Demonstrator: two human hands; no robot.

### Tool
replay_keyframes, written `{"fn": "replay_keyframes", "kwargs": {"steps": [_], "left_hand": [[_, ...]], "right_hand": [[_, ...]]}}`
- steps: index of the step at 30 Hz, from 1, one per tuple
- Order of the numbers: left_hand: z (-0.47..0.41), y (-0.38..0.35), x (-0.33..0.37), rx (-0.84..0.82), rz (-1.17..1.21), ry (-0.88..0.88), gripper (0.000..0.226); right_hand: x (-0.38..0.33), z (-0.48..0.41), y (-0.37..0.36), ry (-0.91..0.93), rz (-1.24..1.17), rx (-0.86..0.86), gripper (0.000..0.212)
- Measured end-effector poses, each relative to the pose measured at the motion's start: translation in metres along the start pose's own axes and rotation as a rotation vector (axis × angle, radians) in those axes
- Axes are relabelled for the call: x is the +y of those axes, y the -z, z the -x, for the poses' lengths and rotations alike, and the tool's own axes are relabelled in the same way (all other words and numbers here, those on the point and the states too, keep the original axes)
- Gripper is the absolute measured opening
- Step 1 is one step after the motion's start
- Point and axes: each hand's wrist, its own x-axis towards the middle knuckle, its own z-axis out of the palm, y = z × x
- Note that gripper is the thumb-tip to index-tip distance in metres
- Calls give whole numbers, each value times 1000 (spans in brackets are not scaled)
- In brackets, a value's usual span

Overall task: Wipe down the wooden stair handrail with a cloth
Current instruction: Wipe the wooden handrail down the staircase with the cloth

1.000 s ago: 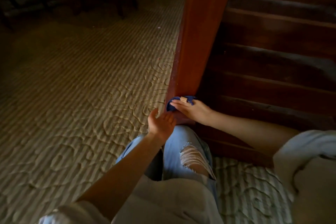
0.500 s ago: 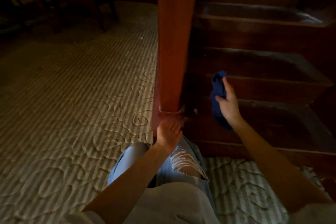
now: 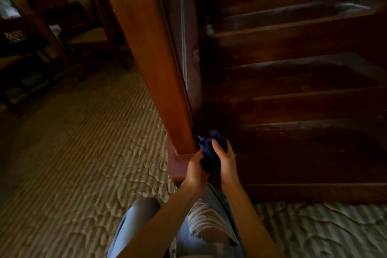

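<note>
A thick reddish wooden post (image 3: 150,58) of the stair rail rises from a square base (image 3: 178,163) at the foot of the stairs. A bunched dark blue cloth (image 3: 211,153) sits just in front of the post's lower right corner. My left hand (image 3: 195,170) grips the cloth's lower left side. My right hand (image 3: 225,162) holds it from the right, thumb over the top. The cloth's far edge seems to touch the post, but the dark hides the contact.
Dark wooden stair treads (image 3: 293,94) climb to the right of the post. Striped, patterned carpet (image 3: 83,163) covers the floor on the left and at the front. Dark chairs (image 3: 69,33) stand at the back left. My knee in torn jeans (image 3: 205,224) is below the hands.
My right hand brought the cloth from the stair riser back to the post's foot. My left hand rose from my knee and took hold of the cloth too. The view tilted upward.
</note>
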Motion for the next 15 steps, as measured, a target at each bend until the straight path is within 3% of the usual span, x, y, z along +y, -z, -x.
{"fn": "replay_keyframes", "kwargs": {"steps": [2,5,7,9,12,15], "left_hand": [[-8,-1,-3,-8,-241,-76,29],[-11,4,12,-8,-728,-377,38],[-12,15,30,-42,-1196,-692,34],[-12,26,50,0,-1639,-1008,47],[-6,31,78,73,-1813,-1433,60],[-16,26,107,295,-1840,-1697,81]], "right_hand": [[-3,-8,3,25,15,-4,35],[2,-18,-6,69,-32,57,36],[10,-26,-16,27,-163,140,31],[14,-37,-27,-25,-312,230,33],[21,-47,-46,26,-266,255,42],[33,-39,-65,74,-183,207,43]]}}
